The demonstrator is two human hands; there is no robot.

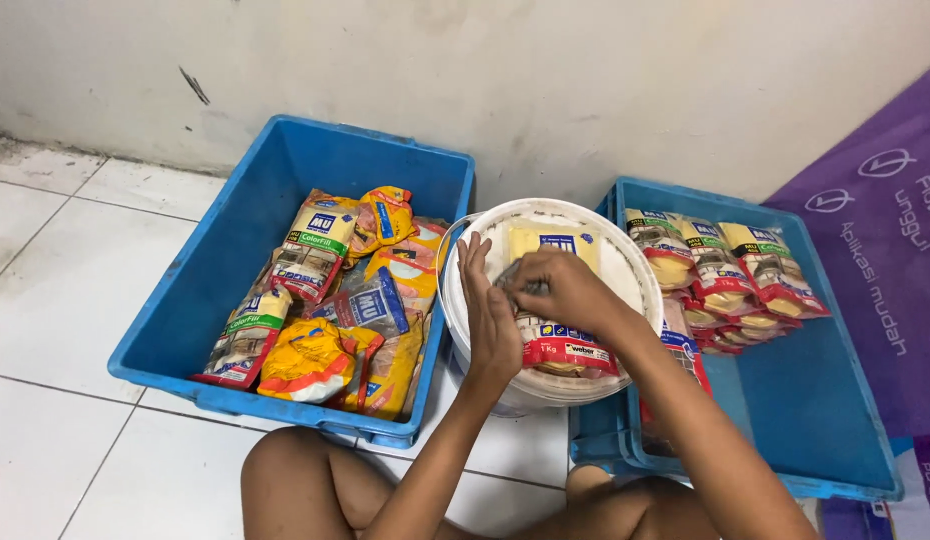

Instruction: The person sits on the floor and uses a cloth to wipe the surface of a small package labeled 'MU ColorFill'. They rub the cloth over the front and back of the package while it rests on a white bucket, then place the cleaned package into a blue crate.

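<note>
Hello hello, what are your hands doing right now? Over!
Left hand and right hand both pinching a packet over the white bucket. Blue crates of packets either side. Nothing blocking.

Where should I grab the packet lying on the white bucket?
Probably the packet's red bottom edge, from the near side: it lies flat across the bucket with that end toward you, while the left hand and right hand cover its top.

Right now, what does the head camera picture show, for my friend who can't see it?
Two bare hands, left hand and right hand, work on a yellow-and-red plastic pouch over a round white plastic bucket. A blue plastic crate of jumbled pouches sits left; another blue plastic crate with stacked pouches sits right.
</note>
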